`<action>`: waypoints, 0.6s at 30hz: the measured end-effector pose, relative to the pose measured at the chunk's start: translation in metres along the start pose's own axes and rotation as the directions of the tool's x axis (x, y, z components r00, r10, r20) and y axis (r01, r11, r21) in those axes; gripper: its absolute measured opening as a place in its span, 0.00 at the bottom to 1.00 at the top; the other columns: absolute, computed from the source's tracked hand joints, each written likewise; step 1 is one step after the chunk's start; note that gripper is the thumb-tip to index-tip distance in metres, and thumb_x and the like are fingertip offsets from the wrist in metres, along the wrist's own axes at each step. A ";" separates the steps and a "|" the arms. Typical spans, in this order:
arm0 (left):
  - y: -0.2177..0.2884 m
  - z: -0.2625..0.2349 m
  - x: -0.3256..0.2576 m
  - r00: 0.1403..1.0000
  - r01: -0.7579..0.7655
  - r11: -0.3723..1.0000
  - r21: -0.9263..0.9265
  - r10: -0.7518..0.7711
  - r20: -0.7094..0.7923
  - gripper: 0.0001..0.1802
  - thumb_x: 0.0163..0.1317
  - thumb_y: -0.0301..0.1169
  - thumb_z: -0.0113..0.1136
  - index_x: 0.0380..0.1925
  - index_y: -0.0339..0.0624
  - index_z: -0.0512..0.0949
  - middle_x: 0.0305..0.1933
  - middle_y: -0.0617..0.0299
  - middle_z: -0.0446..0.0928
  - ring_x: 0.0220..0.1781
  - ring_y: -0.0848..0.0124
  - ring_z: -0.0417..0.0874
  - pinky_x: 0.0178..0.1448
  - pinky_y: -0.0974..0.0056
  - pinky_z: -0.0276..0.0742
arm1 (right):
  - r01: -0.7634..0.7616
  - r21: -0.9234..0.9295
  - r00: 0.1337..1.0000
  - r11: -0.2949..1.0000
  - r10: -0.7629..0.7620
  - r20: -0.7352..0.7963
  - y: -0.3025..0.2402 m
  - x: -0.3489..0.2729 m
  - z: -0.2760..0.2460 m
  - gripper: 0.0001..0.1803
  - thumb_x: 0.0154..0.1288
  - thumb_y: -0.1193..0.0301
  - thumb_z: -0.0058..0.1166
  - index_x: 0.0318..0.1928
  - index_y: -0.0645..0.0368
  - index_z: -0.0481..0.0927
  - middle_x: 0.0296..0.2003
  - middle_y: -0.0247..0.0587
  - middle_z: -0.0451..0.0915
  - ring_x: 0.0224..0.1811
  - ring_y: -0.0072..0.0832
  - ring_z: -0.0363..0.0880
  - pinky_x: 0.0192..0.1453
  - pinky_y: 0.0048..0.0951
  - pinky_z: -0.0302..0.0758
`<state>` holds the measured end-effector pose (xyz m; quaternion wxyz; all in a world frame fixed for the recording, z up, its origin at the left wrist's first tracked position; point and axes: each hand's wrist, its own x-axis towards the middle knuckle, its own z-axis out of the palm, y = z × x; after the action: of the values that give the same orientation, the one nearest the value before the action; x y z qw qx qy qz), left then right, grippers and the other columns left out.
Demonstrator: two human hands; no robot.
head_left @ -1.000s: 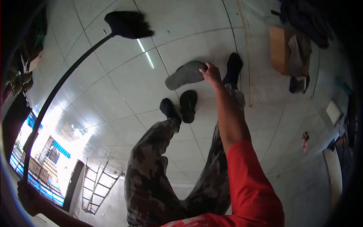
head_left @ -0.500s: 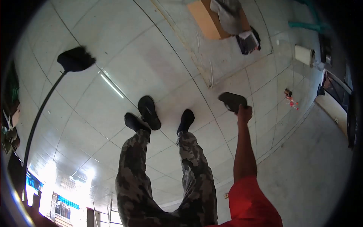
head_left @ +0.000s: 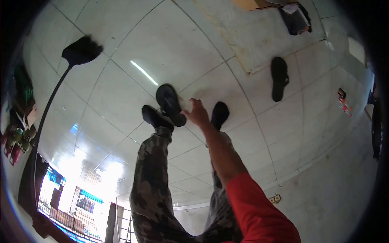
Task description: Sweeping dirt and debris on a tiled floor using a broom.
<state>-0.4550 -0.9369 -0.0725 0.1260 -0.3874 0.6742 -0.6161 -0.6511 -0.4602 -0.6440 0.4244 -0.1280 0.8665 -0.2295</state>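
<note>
My right hand (head_left: 197, 112) reaches down between my feet with its fingers apart, holding nothing. Just left of its fingertips, a black flip-flop (head_left: 168, 99) lies on the tiled floor next to my left foot. The other dark flip-flop (head_left: 278, 81) rests on the floor to the right, apart from the hand. At the lower left edge, my left hand (head_left: 45, 227) is dim, closed around the end of a long-handled black broom (head_left: 81, 51). The broom's head hangs out over the floor at the upper left.
A cardboard box (head_left: 253, 4) and a dark bag-like item (head_left: 296, 20) stand at the top right. A small bottle with red on it (head_left: 344, 103) lies near the right wall. Mixed items (head_left: 20, 139) crowd the left edge. A bright barred opening (head_left: 81, 206) shows at lower left.
My right hand has let go of the flip-flop, which now lies on the floor at right. The hand has moved left to the other flip-flop, its fingers opened.
</note>
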 end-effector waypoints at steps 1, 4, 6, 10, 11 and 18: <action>0.001 0.002 -0.001 1.000 0.017 0.998 0.058 -0.018 0.016 0.17 0.59 0.40 0.52 0.16 0.43 0.77 0.23 0.67 0.79 0.24 0.74 0.79 0.28 0.70 0.75 | -0.015 0.007 0.998 1.000 0.014 0.059 -0.017 -0.001 0.019 0.41 0.42 0.51 0.64 0.53 0.57 0.62 0.46 0.51 0.66 0.43 0.45 0.74 0.42 0.42 0.74; 0.006 0.005 -0.004 0.993 0.050 0.957 0.286 -0.078 0.087 0.17 0.59 0.39 0.51 0.16 0.43 0.77 0.24 0.67 0.80 0.25 0.74 0.80 0.29 0.70 0.75 | 0.114 -0.256 0.986 0.960 -0.078 0.149 -0.052 0.007 0.055 0.29 0.50 0.55 0.59 0.48 0.57 0.66 0.40 0.50 0.69 0.38 0.43 0.77 0.35 0.41 0.76; 0.005 0.001 -0.004 0.998 0.035 0.984 0.173 -0.043 0.042 0.17 0.59 0.40 0.50 0.16 0.44 0.76 0.23 0.67 0.78 0.24 0.74 0.79 0.30 0.70 0.74 | 0.146 -0.229 0.983 0.962 -0.116 0.139 -0.059 0.019 0.061 0.21 0.54 0.60 0.53 0.46 0.56 0.67 0.37 0.49 0.70 0.33 0.42 0.77 0.32 0.41 0.76; -0.002 -0.016 -0.001 0.999 -0.018 0.999 0.050 0.016 0.042 0.17 0.60 0.41 0.48 0.15 0.47 0.73 0.21 0.68 0.76 0.23 0.74 0.77 0.30 0.70 0.73 | 0.141 -0.320 0.989 0.937 -0.146 0.009 -0.035 0.013 0.030 0.08 0.60 0.72 0.40 0.40 0.55 0.67 0.31 0.47 0.71 0.21 0.40 0.77 0.24 0.40 0.75; -0.004 -0.020 -0.003 0.998 -0.023 0.999 0.048 0.021 0.051 0.17 0.60 0.41 0.48 0.15 0.47 0.73 0.20 0.69 0.75 0.23 0.74 0.77 0.30 0.70 0.73 | 0.121 -0.364 0.990 0.924 -0.141 -0.030 -0.017 0.006 0.008 0.11 0.58 0.74 0.41 0.43 0.55 0.67 0.33 0.48 0.73 0.25 0.41 0.78 0.28 0.41 0.76; -0.008 -0.056 0.009 0.982 -0.044 0.987 0.151 0.015 0.189 0.18 0.61 0.43 0.44 0.13 0.52 0.69 0.17 0.71 0.71 0.22 0.74 0.73 0.32 0.70 0.70 | -0.021 -0.423 0.892 0.906 -0.174 -0.417 0.128 -0.002 -0.197 0.12 0.57 0.78 0.42 0.44 0.61 0.69 0.29 0.47 0.74 0.31 0.46 0.77 0.32 0.43 0.74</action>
<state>-0.4944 -0.9017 -0.0502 0.2277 -0.4226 0.6151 -0.6255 -0.8102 -0.2917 -0.6021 0.1680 -0.1942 0.9632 -0.0794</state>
